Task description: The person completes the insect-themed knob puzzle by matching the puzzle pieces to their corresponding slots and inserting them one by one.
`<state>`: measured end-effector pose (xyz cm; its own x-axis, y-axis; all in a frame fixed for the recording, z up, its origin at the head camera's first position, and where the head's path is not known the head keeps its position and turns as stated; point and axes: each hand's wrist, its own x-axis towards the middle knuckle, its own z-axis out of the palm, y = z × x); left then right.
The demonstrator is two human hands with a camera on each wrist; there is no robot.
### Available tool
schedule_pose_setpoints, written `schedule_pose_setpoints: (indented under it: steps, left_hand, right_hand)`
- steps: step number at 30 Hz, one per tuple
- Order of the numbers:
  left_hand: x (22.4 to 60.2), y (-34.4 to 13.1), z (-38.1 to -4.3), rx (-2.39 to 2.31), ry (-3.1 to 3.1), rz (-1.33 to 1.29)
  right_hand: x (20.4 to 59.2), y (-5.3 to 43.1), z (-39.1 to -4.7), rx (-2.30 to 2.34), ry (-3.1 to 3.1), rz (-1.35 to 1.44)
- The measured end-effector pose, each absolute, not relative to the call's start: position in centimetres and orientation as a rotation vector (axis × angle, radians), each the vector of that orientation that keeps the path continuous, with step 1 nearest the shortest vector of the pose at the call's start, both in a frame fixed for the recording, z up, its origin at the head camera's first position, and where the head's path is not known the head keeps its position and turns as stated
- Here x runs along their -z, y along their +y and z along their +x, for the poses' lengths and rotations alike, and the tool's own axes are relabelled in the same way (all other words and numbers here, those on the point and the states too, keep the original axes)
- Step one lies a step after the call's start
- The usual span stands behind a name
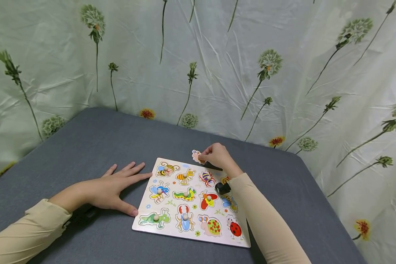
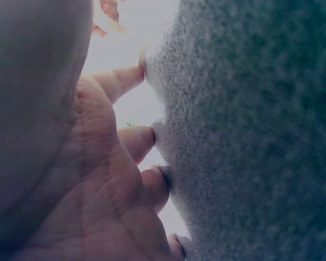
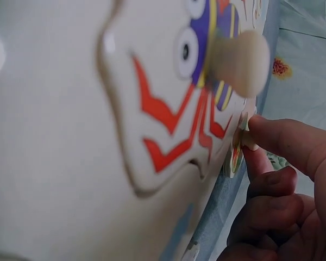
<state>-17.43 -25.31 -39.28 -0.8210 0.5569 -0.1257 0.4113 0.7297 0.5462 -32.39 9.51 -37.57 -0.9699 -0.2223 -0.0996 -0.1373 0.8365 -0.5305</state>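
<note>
A wooden insect puzzle board (image 1: 169, 206) lies on the grey table. My right hand (image 1: 219, 156) is beyond its far edge, pinching a small puzzle piece (image 1: 196, 156) with pink and blue on it. In the right wrist view, thumb and forefinger hold that puzzle piece (image 3: 236, 149) by its knob, close to the board's edge. My left hand (image 1: 110, 189) is spread flat at the board's left side, the thumb and forefinger touching its edge. Its fingertips rest on grey cloth in the left wrist view. The snail picture (image 1: 213, 226) and ladybug picture (image 1: 235, 229) show no knob.
Knobbed pieces sit in the board, among them a spider (image 1: 207, 178), a caterpillar (image 1: 184, 194) and a beetle (image 1: 185, 217). My right forearm covers part of the board's right side. A flowered curtain (image 1: 217, 73) hangs behind the table (image 1: 118, 132).
</note>
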Motion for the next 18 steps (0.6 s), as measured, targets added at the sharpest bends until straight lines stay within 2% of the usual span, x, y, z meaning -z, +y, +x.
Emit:
schedule_pose_setpoints:
  steps: [18]
  left_hand:
    - [39.38,-25.25,-17.42,-0.733,2.659,0.75]
  right_hand:
    - [37.74,9.64,-32.54,0.823,2.841,-0.326]
